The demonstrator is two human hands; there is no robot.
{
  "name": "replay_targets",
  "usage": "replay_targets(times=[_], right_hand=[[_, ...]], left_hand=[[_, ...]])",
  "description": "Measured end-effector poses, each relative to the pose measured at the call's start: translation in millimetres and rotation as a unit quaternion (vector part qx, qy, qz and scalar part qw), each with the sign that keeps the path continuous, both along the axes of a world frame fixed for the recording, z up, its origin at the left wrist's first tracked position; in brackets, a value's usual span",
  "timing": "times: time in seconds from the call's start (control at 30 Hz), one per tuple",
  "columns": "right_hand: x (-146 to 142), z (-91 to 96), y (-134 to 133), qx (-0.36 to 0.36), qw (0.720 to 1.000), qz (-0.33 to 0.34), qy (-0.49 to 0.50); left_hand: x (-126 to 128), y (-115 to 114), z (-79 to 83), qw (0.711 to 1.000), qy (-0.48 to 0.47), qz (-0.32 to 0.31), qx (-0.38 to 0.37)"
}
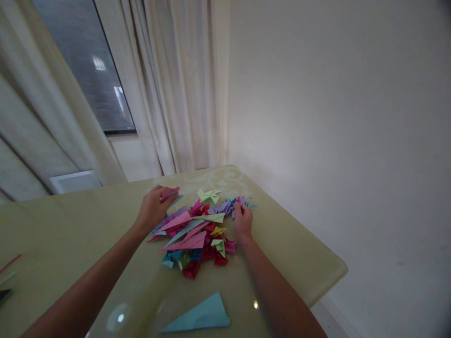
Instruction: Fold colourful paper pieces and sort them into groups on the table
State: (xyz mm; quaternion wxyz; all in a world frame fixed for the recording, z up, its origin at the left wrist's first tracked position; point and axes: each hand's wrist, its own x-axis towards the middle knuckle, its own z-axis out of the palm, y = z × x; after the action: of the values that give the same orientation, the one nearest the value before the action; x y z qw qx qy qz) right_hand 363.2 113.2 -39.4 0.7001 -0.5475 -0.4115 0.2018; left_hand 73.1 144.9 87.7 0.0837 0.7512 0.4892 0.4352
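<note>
A pile of folded paper pieces lies on the table between my hands. Pink paper planes [192, 241] and a pale green paper plane [213, 217] rest on top. Red, blue and green folded pieces, such as a red one [191, 269], sit along its near side. At the pile's left far edge, my left hand [152, 209] is closed on a pink folded paper [169, 193]. My right hand [244, 219] pinches a purple folded paper [240, 200] at the right far edge; its exact shape is partly hidden by the fingers.
A light blue paper plane [201, 313] lies nearer to me on the table [292, 244]. A pale green folded paper [208, 196] is behind the pile. Thin pink and green strips and a dark object [4, 295] lie at far left. A wall [334, 117] borders the table's right side.
</note>
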Motion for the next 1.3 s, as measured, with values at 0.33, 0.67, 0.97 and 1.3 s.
replay_targets(times=[0.33,0.67,0.97,1.3], right_hand=[[4.8,8.0,-5.2,-0.002,1.0,-0.014,-0.001],[3.1,4.1,-1.2,0.003,0.999,-0.029,0.019],[2.8,10.8,-3.2,0.027,0.999,-0.039,0.023],[17.2,4.6,-4.8,0.002,0.99,-0.138,-0.014]], left_hand=[[92.1,-42.5,-2.7,0.985,0.025,-0.163,-0.055],[36.4,-104.4,-63.8,0.995,0.081,-0.001,0.059],[5.5,-211.6,-167.0,0.953,0.215,-0.153,-0.146],[53.3,-129.0,-50.8,0.981,0.086,-0.131,-0.113]])
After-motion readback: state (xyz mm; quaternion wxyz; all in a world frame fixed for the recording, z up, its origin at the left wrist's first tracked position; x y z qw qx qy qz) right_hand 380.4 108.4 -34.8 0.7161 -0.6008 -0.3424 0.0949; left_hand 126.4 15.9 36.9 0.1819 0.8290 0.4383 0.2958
